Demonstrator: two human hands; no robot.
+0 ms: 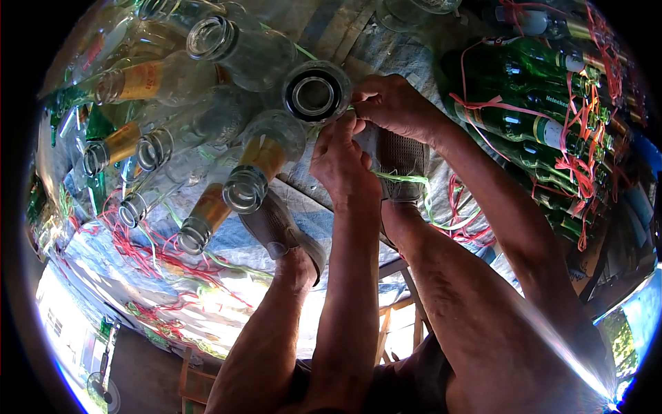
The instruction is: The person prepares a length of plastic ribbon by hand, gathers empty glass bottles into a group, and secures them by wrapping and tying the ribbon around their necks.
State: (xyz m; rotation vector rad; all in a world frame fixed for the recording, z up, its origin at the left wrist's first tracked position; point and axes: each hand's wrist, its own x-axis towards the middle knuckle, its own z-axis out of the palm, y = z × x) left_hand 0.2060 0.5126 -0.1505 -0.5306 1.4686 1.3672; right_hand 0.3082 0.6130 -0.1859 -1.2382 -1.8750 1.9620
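Observation:
Beside a clear glass bottle (pixel 316 93), seen almost straight down its mouth, both my hands are close together. My left hand (pixel 345 162) is closed on a thin light-green plastic string (pixel 407 178); its tail trails off to the right past my shoe. Thumb and fingers of my right hand (pixel 394 109) pinch the same string near the bottle's lower right side. The exact crossing of the string between the fingertips is mostly hidden. Close by on the left stands another clear bottle (pixel 265 152) with an orange label.
More clear bottles (pixel 241 52) crowd the left. Green bottles (pixel 524 103) bundled with red string lie at the right. Loose red string (pixel 158 248) is strewn over the blue-and-white ground sheet (pixel 238 238). My shoes (pixel 403 159) are just below the bottles.

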